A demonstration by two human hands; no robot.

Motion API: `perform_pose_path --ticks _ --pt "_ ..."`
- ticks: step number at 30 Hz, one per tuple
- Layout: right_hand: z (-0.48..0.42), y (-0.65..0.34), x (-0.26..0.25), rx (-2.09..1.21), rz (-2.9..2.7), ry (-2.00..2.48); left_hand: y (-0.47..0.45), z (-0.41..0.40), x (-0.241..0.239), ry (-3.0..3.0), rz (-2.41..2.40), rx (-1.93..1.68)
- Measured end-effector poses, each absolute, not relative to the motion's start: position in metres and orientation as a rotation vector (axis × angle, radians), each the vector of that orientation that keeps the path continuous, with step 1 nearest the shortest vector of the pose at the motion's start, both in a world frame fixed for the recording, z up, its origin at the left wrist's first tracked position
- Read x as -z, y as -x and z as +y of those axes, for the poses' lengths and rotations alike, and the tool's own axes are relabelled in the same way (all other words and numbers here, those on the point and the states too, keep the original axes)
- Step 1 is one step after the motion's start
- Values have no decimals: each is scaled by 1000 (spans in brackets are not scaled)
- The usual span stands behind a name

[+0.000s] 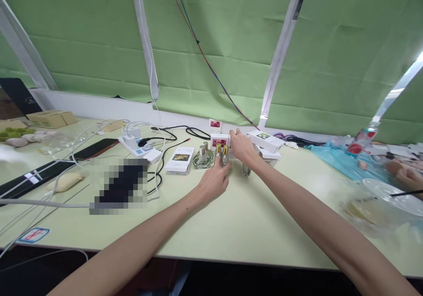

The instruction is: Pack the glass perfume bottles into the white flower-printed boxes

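Note:
My left hand [214, 182] reaches forward over the pale green table [238, 216]. Its thumb and forefinger close around the base of a small gold-capped glass bottle [225, 154], and a second gold-capped bottle [218, 150] stands just to the left. My right hand [243, 148] lies palm down beyond it with the thumb spread. It touches a white box with a pink picture [219, 140]. A small clear bottle [246, 169] stands under my right wrist. A round flat glass bottle [202, 159] and a white box with a dark picture [180, 159] are further left.
More white boxes [266, 140] lie behind my right hand. A power strip with chargers [139, 148] and cables, a phone [95, 148] and a blurred dark object sit on the left. A glass dish [380, 199], a blue bag [333, 159] and a water bottle [361, 140] are on the right.

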State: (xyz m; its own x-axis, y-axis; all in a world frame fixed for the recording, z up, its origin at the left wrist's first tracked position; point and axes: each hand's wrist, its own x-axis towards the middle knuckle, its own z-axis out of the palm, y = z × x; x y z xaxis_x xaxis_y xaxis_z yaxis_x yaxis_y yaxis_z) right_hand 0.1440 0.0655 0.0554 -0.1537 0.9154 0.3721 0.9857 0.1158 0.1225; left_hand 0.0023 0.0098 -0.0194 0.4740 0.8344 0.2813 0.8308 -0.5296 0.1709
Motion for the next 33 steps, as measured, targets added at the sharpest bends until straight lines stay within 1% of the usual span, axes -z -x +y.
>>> perform_pose_path --ticks 3,6,12,16,21,33 --pt "54 -142 -54 533 -2151 1791 -2 10 19 -2684 1505 -544" --pt "40 -137 -45 483 -2114 1673 -1 11 21 -2673 1496 -562" --pt "27 -134 -5 324 -2049 1473 -1 13 25 -2660 1526 -570" --pt "26 -139 16 321 -1965 1467 0 12 25 -2678 1512 -568" --pt "24 -142 20 334 -1997 1469 0 13 24 -2653 1518 -539" --pt "24 -145 24 157 -1913 1403 0 12 21 -2689 1476 -568"
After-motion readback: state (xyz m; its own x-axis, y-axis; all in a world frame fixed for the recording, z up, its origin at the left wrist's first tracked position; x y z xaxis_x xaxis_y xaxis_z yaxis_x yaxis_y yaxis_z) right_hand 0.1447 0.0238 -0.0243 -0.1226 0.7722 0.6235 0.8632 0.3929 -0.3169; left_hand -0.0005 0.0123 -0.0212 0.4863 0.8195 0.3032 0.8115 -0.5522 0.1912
